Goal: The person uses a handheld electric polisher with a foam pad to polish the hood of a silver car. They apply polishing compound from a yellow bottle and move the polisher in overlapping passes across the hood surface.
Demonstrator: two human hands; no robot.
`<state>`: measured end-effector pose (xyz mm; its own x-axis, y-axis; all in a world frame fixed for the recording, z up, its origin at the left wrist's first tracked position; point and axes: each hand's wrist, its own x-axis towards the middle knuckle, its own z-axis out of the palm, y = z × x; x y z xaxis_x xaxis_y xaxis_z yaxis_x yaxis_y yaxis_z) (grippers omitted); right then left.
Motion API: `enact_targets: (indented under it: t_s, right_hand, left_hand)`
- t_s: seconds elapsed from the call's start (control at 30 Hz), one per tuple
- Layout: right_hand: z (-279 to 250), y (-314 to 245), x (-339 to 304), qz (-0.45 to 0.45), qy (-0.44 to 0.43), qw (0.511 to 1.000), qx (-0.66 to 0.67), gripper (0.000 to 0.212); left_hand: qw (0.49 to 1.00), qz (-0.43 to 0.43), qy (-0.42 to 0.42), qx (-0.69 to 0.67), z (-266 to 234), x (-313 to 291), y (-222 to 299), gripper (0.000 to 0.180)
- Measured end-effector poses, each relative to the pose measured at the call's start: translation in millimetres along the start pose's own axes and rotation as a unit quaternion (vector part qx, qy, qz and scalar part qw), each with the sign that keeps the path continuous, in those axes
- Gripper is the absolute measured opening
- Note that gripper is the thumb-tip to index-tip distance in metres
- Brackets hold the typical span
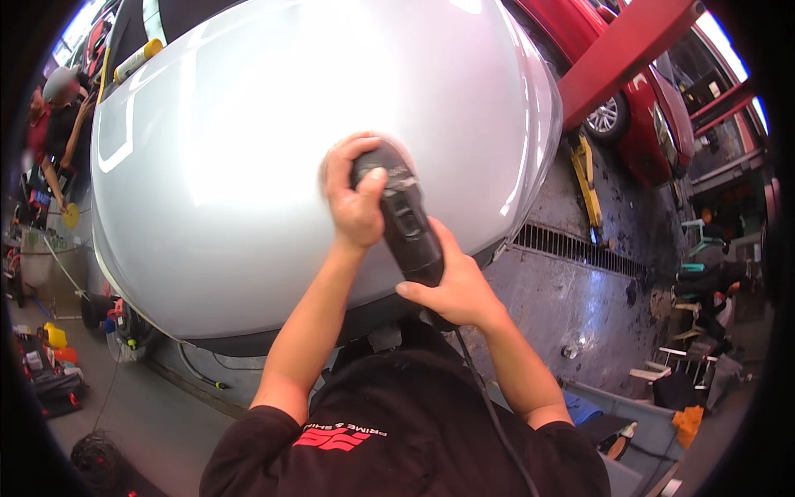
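Note:
A black corded polisher rests with its round pad against the silver car panel, which looks like a hood. My left hand is wrapped over the polisher's head, thumb on its top. Lower down, my right hand grips the rear of the body, the thumb lying across it. The pad is blurred and partly hidden beneath the head and my left fingers. From the tool's rear end a black cord runs down over the front of my dark shirt.
A red lift post stands at the right, near a red car. A floor drain grate and a yellow lift arm lie there. At the far left are a person and a yellow-capped bottle. A grey cart stands beside me.

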<state>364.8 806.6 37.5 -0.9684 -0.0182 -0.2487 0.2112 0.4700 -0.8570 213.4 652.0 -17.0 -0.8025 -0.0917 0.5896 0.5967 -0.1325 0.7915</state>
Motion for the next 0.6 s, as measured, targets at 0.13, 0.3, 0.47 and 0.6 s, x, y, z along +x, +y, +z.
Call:
enact_targets:
  t_s: [0.13,0.3,0.47,0.6]
  right_hand:
    - [-43,40,1,0.011,0.060,0.998,0.035,0.112]
    - [-94,76,13,-0.020,0.124,0.983,0.134,0.094]
    - [-110,57,34,-0.001,0.126,0.976,0.176,0.080]
    - [-98,43,46,-0.017,0.091,0.989,0.115,0.094]
  left_hand:
    - [0.997,0.052,-0.033,0.044,76,12,-12,0.036]
    - [0.994,0.054,-0.089,0.017,167,28,-36,0.034]
    - [0.991,-0.005,-0.133,0.014,192,60,-44,0.033]
    - [0.992,-0.008,-0.100,0.073,153,70,-35,0.033]
